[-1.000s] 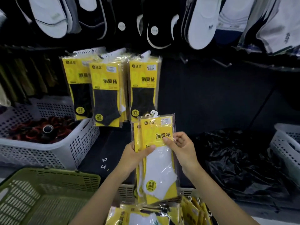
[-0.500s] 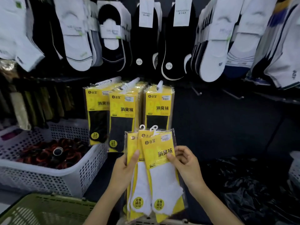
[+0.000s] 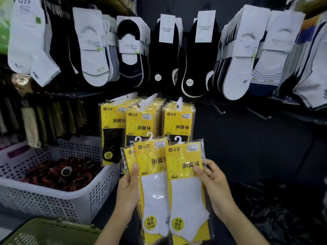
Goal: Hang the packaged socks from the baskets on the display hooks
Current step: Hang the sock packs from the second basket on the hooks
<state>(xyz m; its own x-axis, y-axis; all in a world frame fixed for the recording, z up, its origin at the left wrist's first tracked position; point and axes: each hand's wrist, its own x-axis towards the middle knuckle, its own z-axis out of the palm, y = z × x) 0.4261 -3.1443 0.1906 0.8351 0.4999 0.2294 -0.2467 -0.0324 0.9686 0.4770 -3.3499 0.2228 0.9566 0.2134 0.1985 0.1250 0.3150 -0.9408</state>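
Three white-sock packets (image 3: 185, 191) fanned out, both hands clamped on them.
Left hand (image 3: 128, 193) fingers pinch the left edge, right hand (image 3: 215, 188) fingers the right; bare hooks (image 3: 258, 113) jut upper right with open room, and the white basket (image 3: 58, 197) holds dark rings.

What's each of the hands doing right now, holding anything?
Left hand: closed on the fanned white-sock packs, thumb on front.
Right hand: closed on the front white-sock pack, thumb on its yellow card.
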